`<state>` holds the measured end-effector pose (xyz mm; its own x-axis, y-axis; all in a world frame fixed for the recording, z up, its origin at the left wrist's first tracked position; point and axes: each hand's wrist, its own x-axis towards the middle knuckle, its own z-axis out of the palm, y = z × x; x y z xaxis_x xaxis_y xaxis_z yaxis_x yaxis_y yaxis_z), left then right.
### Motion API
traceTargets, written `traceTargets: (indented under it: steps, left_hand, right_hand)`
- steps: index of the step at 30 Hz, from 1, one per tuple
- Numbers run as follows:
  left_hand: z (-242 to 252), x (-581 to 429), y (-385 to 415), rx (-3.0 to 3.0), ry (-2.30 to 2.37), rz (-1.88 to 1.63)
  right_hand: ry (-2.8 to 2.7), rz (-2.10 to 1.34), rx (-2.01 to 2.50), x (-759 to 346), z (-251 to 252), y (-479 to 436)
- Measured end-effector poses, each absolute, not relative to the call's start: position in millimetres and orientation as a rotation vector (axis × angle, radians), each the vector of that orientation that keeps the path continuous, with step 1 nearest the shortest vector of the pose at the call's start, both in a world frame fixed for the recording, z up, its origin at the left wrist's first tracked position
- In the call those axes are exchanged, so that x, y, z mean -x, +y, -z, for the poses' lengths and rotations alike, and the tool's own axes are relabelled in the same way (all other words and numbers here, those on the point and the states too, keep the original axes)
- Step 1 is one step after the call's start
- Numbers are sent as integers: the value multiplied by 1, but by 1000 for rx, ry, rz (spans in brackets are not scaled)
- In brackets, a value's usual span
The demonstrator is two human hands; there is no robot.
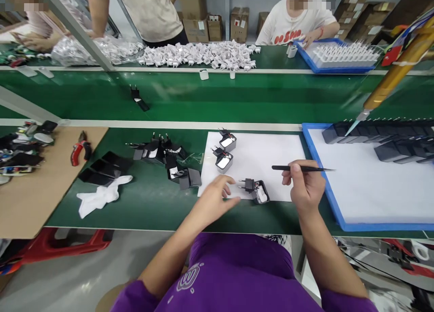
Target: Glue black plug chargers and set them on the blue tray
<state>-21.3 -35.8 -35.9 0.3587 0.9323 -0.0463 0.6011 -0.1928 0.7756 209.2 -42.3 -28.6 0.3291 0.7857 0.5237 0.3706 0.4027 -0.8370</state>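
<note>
My left hand [219,196] hovers over the near edge of a white sheet [274,149], fingers apart and holding nothing. Just right of its fingertips lies an open black plug adapter [260,192], its pronged cap beside the housing and white material inside. In my right hand [307,187] is a pair of black tweezers [300,168], held level with the fine tip pointing right. Two more opened adapters, an upper one [228,141] and a lower one [224,162], rest on the sheet's left part.
Left of the sheet sits a cluster of black adapters [154,150], then black housings [106,167], a white cloth [101,195] and red pliers [80,149]. At right, a blue-rimmed tray [334,203] holds black housings [400,131] under a hanging yellow tool [396,72]. People work across the bench.
</note>
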Motion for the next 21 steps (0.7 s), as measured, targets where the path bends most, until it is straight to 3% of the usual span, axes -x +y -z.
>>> traceTargets:
  steps: [4, 10, 17, 21]
  left_hand:
    - [39, 38, -9, -1926, 1673, -812]
    - [57, 26, 12, -1819, 1616, -776]
    - [61, 26, 3, -1651, 1516, -766]
    - [64, 26, 8, -1591, 1377, -842]
  right_hand:
    - [-1417, -557, 1187, -200, 20, -15]
    - [-1650, -895, 1176, -172, 21, 28]
    - [-1792, -896, 1174, -163, 29, 38]
    - [-1881, -689, 1183, -164, 29, 31]
